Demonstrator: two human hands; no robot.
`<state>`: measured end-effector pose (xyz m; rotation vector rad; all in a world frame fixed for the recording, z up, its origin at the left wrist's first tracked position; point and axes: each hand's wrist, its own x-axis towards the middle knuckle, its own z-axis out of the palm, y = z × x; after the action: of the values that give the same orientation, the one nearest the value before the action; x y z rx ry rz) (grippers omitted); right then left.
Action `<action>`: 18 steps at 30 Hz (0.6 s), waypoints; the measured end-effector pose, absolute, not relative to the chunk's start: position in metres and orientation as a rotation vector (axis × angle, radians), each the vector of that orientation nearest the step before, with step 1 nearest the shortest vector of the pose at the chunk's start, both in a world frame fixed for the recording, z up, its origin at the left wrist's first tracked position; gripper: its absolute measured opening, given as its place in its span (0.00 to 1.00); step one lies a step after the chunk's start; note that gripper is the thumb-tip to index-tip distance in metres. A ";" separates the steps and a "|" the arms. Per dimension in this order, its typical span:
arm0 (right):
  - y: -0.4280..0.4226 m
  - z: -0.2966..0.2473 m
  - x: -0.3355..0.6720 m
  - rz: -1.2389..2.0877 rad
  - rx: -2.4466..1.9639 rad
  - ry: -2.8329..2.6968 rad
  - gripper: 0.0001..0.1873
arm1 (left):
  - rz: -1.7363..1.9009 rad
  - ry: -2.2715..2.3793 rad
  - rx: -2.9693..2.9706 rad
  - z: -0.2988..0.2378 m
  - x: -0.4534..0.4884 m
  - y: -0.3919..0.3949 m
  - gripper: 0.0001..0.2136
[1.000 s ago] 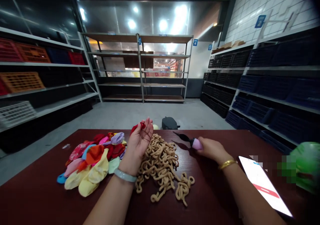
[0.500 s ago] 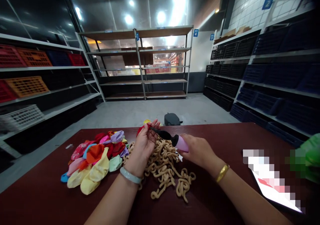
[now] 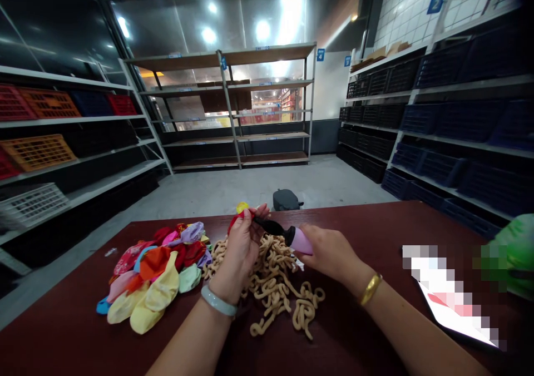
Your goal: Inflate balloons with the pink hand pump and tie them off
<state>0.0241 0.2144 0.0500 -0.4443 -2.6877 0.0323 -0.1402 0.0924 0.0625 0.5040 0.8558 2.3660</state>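
Observation:
My left hand (image 3: 244, 240) is closed around a limp red piece (image 3: 236, 220) that looks like a balloon, most of it hidden by the fingers. Some of the other fingers point outward. My right hand (image 3: 327, 249) grips the light purple handle (image 3: 301, 241) of a tool with a black tapered end (image 3: 271, 227). That end reaches the left hand at the red piece; whether it is inside cannot be seen. Under both hands lies a tangled heap of thick beige cords (image 3: 273, 278). Left of it sits a pile of limp, colourful balloon-like pieces (image 3: 156, 270).
The dark red table (image 3: 359, 331) carries a flat, bright, blurred-out object (image 3: 448, 303) and a green bag (image 3: 517, 253) at right. Beyond stand a grey bin-like object (image 3: 286, 199), a metal rack (image 3: 240, 137), and shelves with crates (image 3: 37, 153) on both sides.
The view has shifted slightly. Both hands stay nearly in place, holding the red piece and the tool. The left fingers seem a little more gathered.

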 end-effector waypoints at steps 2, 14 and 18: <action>0.213 0.050 0.024 0.052 -0.437 -2.691 0.22 | 2.368 0.881 0.567 0.060 -0.133 0.094 0.10; 0.213 0.051 0.025 0.227 -0.358 -2.656 0.20 | 2.272 1.067 0.564 0.061 -0.107 0.094 0.13; 0.211 0.052 0.025 0.329 -0.350 -2.659 0.19 | 2.250 1.010 0.531 0.065 -0.105 0.092 0.12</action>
<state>0.0247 0.2108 0.0518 -0.3496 -2.6587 0.3293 -0.1046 0.0919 0.0652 0.5305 1.0097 2.2504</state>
